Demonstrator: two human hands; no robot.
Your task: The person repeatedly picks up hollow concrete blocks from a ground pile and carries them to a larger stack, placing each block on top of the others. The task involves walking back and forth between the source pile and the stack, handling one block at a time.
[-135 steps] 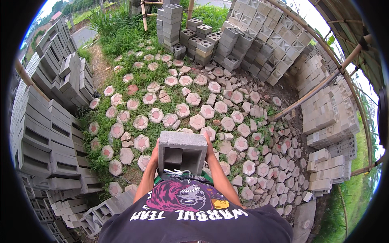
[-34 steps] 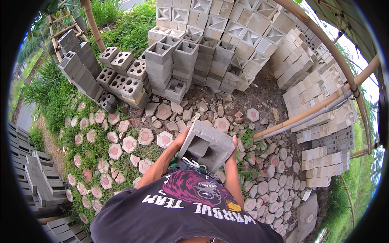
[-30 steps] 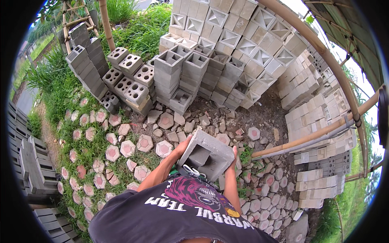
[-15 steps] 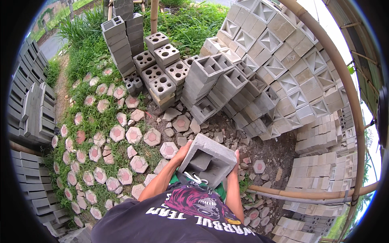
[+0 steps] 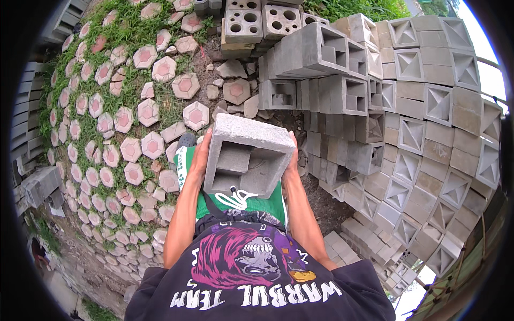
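A square grey concrete vent block, with a small stepped piece inside its frame, is held up in front of my waist. My left hand grips its left side and my right hand its right side, fingers mostly hidden behind the block. The block tilts a little, its hollow face toward me. White drawstrings of my green shorts show against its lower edge. Beyond it, to the upper right, stand stacks of similar grey blocks, the closest a little past my right hand.
Hexagonal red-centred paving stones lie in grass on the left. Broken rubble covers the soil ahead. A tall wall of pale patterned blocks rises on the right. Blocks with round holes are stacked at the far side.
My view has turned and tipped down, so the stacks now appear farther right and the paving fills the left. The block stays in both hands, close to my body.
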